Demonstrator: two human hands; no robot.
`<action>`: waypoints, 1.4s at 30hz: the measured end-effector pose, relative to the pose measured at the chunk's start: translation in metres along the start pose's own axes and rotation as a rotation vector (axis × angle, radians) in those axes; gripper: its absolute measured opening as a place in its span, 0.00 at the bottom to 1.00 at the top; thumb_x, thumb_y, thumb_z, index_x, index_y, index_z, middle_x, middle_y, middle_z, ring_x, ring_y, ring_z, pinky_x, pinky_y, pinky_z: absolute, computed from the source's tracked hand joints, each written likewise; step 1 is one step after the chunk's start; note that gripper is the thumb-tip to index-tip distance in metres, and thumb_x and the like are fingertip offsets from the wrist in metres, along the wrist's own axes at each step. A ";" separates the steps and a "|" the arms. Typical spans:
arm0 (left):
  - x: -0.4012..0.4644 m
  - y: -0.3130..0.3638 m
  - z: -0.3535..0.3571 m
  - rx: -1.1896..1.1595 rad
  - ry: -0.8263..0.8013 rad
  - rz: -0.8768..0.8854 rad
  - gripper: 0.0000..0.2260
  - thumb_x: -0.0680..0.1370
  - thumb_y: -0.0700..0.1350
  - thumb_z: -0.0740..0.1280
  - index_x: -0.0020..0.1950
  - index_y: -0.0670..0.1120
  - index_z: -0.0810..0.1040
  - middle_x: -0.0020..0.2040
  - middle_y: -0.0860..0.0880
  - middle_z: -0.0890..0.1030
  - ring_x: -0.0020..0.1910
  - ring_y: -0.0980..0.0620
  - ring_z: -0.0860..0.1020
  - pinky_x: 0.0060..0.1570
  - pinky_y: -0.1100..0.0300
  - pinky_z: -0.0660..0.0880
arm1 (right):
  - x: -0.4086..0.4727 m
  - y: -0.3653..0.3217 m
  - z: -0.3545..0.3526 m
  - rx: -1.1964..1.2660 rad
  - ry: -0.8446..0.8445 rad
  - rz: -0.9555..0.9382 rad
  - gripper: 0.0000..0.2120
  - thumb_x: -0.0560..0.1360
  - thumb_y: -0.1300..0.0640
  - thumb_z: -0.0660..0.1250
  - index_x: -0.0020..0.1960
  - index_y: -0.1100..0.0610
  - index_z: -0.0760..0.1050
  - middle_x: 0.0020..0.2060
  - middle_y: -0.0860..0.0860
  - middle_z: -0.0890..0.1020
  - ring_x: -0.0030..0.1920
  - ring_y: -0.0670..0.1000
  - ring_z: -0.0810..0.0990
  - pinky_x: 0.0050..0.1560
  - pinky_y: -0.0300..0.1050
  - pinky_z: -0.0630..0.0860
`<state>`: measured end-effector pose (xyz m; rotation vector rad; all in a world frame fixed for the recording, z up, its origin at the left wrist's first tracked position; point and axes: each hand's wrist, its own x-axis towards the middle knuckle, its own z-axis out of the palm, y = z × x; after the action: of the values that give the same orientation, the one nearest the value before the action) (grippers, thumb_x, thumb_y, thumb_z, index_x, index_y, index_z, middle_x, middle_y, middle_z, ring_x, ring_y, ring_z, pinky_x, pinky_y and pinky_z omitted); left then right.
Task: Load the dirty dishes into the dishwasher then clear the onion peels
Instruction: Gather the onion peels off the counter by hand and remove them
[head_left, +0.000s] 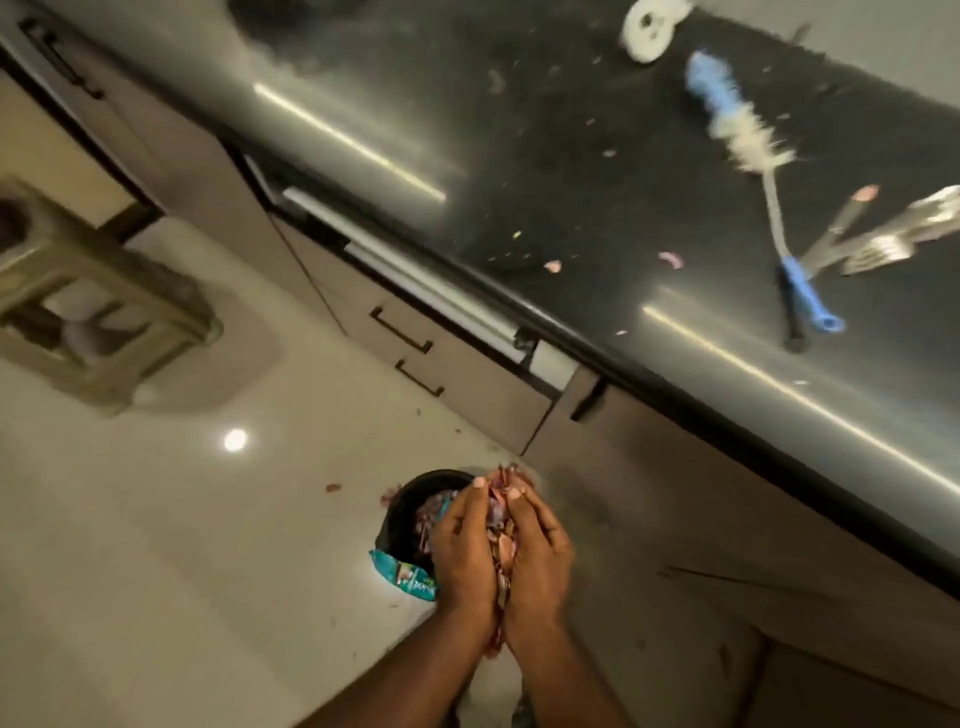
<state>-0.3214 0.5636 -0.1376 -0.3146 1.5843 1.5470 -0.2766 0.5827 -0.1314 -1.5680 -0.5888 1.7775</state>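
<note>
**Cupped hands hold onion peels over a dark bin**

The left hand (464, 551) and the right hand (537, 551) are pressed together side by side, palms facing, forming a cup clamped on a heap of onion peels (501, 499). Reddish-purple skins poke out above the fingertips and show in the seam between the palms down to the wrists.

Directly below and just beyond the hands stands a small round black bin (410, 506) on the pale floor (156, 545). Inside it lie more purple peels, and a teal printed wrapper (402, 571) hangs over its near rim, partly under the left hand. A few loose peel scraps lie on the floor around the bin.

Above, the dark tabletop (571, 182) runs diagonally across the view. On it rest a blue-handled bottle brush (753, 156), a black-handled utensil and metal forks (878, 249) close beside the brush's handle, and a white round object (652, 26) at the far edge; motion blur hides its details. Small pinkish peel bits (669, 258) are scattered over the tabletop. Under its edge are grey drawer fronts (415, 358) with dark handles. A greenish stool (98, 296) stands on the floor at the left.
</note>
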 end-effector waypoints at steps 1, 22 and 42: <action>0.019 -0.008 -0.008 -0.013 0.046 -0.002 0.10 0.83 0.46 0.68 0.57 0.43 0.86 0.52 0.42 0.87 0.55 0.41 0.85 0.64 0.41 0.78 | 0.012 0.014 0.008 -0.012 -0.020 0.042 0.10 0.80 0.64 0.70 0.57 0.56 0.86 0.52 0.52 0.88 0.54 0.54 0.87 0.58 0.51 0.82; 0.208 -0.082 -0.089 -0.040 0.083 -0.378 0.38 0.78 0.75 0.49 0.63 0.48 0.84 0.56 0.44 0.87 0.61 0.41 0.82 0.69 0.44 0.73 | 0.183 0.180 0.023 -0.144 -0.005 0.546 0.18 0.83 0.46 0.65 0.68 0.54 0.78 0.52 0.54 0.86 0.53 0.56 0.83 0.47 0.48 0.78; 0.084 -0.064 -0.093 0.697 -0.157 0.114 0.13 0.88 0.46 0.57 0.71 0.54 0.73 0.60 0.57 0.81 0.62 0.57 0.80 0.55 0.69 0.78 | 0.073 0.066 0.023 0.332 0.006 0.442 0.22 0.86 0.46 0.55 0.73 0.57 0.73 0.68 0.56 0.79 0.71 0.56 0.74 0.75 0.52 0.66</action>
<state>-0.3630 0.4998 -0.2557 0.2804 1.9183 0.9787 -0.3146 0.5950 -0.2242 -1.5432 0.0726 2.0592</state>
